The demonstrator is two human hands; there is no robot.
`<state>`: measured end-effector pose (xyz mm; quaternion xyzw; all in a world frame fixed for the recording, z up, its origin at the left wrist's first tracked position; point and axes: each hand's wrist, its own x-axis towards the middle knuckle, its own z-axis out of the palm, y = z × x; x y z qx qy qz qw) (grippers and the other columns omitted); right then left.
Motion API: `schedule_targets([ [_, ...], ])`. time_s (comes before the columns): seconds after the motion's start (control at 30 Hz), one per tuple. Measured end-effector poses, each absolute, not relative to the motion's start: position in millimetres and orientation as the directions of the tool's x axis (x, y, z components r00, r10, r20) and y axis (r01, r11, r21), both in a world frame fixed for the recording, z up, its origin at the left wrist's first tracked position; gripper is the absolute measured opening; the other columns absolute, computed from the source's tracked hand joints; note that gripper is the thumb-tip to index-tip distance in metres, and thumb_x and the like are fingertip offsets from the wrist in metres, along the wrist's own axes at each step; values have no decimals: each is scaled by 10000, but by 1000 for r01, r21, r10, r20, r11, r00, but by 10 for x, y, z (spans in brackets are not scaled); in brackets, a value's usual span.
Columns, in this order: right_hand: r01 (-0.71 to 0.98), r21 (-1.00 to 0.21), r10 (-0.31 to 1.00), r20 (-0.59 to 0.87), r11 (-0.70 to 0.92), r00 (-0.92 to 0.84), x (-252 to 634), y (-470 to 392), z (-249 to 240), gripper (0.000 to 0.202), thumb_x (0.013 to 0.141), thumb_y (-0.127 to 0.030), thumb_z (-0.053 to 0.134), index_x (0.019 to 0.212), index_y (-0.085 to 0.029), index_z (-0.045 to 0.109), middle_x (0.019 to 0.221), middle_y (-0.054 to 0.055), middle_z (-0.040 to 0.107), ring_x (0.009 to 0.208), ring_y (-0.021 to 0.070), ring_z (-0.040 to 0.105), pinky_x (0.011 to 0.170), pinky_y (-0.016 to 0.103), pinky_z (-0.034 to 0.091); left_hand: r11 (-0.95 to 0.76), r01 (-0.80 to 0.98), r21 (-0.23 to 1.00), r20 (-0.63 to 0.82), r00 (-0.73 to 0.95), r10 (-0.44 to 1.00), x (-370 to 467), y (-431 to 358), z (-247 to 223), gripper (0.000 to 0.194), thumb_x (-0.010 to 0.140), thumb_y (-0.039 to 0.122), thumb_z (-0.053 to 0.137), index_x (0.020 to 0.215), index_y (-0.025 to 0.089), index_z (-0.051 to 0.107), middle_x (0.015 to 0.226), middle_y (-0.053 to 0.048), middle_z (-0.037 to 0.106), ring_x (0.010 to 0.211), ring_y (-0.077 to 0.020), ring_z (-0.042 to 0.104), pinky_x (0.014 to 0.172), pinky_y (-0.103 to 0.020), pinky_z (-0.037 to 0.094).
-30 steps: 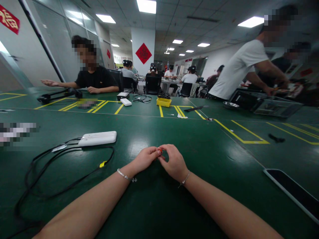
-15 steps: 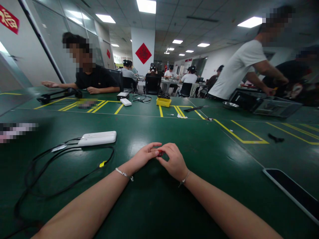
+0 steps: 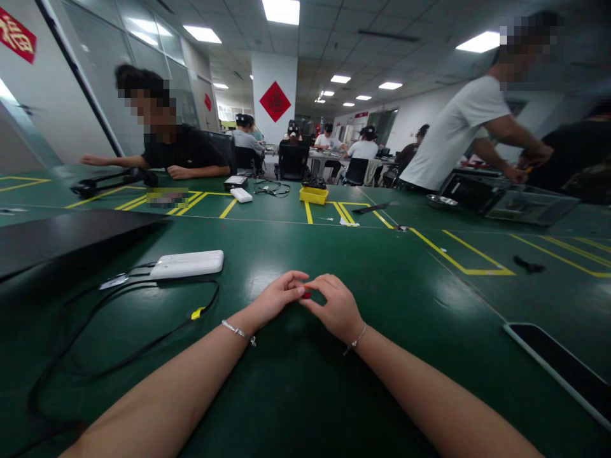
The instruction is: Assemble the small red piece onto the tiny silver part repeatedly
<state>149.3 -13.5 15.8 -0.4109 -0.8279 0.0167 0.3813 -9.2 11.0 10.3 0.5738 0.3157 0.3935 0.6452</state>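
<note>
In the head view, my left hand (image 3: 279,298) and my right hand (image 3: 338,306) meet above the green table, fingertip to fingertip. A small red object (image 3: 307,295) shows between them, mostly covered by fingers; its kind is too small to make out. My left thumb and fingers close on its left side. From the other side, the thumb and forefinger of my right hand curl round it in a pinch. A thin bracelet circles each of my wrists.
Left of my hands lie a white power bank (image 3: 188,264) and black cables (image 3: 143,280). A dark flat panel (image 3: 71,235) is at far left, a phone (image 3: 558,369) at right. A yellow box (image 3: 313,195) stands farther back. Other people sit or stand around the table.
Both hands stay in place; the right fingers have shifted slightly and more red shows between them. A dark panel has come into view at left. The person across has lowered a hand.
</note>
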Motion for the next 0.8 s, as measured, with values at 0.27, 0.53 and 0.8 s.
schedule_targets([
  [0.27,856,-369,878,443,362,-180,1822,60,262,172,753,-322,479,848,-181,504,739,21,565,668,136,525,608,242,403,5,-81,997,33,451,892,-79,131,83,275,748,238,525,1002,149,467,848,-39,616,768,-120,539,709,-253,382],
  [0.53,869,-125,851,177,-478,494,3268,314,239,307,736,-276,395,989,-162,525,876,119,605,762,240,572,576,305,398,-93,-3,996,82,511,856,-81,163,-41,267,731,208,540,985,156,477,912,-55,607,816,-125,550,773,-280,402],
  [0.8,827,-122,807,181,-549,562,3684,325,-19,343,686,-347,431,928,-185,613,953,140,571,877,272,535,679,355,426,-117,31,993,83,525,847,-92,176,-72,221,734,208,535,947,157,504,920,-57,615,821,-128,559,766,-280,416],
])
